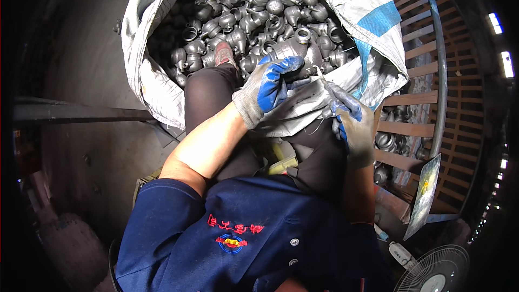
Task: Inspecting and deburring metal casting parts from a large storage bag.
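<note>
My left hand [268,87], in a grey knit glove with blue coating, is closed around the near side of a dark grey metal casting [289,50]. This casting has a rounded body and a ringed round opening facing up. The fingers partly hide it. My right hand [350,121], gloved the same way, is closed on a slim rod-like tool [326,84], its exact kind unclear. The tool points up and left, its tip close to the casting; I cannot tell whether they touch. Both hands are above the near edge of a white woven bulk bag [154,84].
Many similar bulb-shaped castings [227,20] fill the bag, which has blue straps [378,19]. My shoe [224,54] rests among them. At the right stands a rusty slatted metal crate [411,130] with more castings. A fan [435,278] is at the lower right, and a metal bar [81,112] at left.
</note>
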Tool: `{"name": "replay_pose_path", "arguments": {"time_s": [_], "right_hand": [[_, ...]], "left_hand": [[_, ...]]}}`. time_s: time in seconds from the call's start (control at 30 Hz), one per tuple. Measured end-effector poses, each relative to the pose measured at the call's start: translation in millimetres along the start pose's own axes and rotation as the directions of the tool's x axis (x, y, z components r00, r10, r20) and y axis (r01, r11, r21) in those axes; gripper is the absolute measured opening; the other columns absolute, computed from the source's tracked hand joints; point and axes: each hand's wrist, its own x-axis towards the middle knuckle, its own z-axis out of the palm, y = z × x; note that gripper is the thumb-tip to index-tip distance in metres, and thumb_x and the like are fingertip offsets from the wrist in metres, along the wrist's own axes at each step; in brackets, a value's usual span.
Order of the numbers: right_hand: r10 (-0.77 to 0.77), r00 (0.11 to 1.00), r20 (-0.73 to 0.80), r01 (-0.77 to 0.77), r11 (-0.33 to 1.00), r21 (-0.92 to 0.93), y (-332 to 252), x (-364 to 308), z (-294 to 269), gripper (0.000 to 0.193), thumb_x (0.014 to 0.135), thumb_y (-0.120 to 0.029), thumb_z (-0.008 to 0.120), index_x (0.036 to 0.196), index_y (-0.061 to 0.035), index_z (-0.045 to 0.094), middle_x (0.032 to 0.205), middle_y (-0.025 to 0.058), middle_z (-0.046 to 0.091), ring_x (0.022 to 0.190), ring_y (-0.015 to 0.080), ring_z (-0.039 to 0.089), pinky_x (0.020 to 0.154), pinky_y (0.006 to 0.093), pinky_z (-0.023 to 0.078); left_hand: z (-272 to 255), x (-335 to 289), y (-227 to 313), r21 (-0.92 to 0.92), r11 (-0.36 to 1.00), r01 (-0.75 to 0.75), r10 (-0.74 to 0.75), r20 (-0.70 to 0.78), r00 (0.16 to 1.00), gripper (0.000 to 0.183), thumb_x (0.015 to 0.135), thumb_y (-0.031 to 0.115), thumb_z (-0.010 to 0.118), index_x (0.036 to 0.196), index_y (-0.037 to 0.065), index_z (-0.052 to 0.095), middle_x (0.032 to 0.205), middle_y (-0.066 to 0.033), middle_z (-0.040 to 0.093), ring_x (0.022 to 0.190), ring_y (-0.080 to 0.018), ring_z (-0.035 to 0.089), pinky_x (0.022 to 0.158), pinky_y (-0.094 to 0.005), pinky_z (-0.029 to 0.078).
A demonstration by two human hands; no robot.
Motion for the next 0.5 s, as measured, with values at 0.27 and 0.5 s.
{"name": "replay_pose_path", "arguments": {"time_s": [0.27,0.5], "right_hand": [[-0.469,0.883,0.038,0.371,0.643,-0.67,-18,13,-6,0.03,0.076,-0.008,0.059,0.105,-0.0099,0.064,0.091,0.0144,0.061,0.079,0.0325,0.06,0.07,0.0373,0.047],[-0.5,0.858,0.116,0.365,0.436,-0.823,-34,15,-3,0.028,0.076,-0.012,0.06,0.104,-0.0154,0.065,0.084,0.0114,0.06,0.075,0.0319,0.06,0.066,0.0387,0.047]], "left_hand": [[0,-1,-2,-0.076,0.988,0.136,-0.129,0.086,0.988,0.027,0.086,0.005,0.052,0.114,0.002,0.053,0.104,-0.0072,0.059,0.097,-0.0195,0.06,0.088,-0.0339,0.049],[2,-3,22,0.384,0.89,-0.248,0.191,0.18,0.965,0.029,0.088,0.01,0.052,0.116,0.004,0.051,0.105,-0.0055,0.059,0.097,-0.0179,0.06,0.088,-0.0327,0.048]]}}
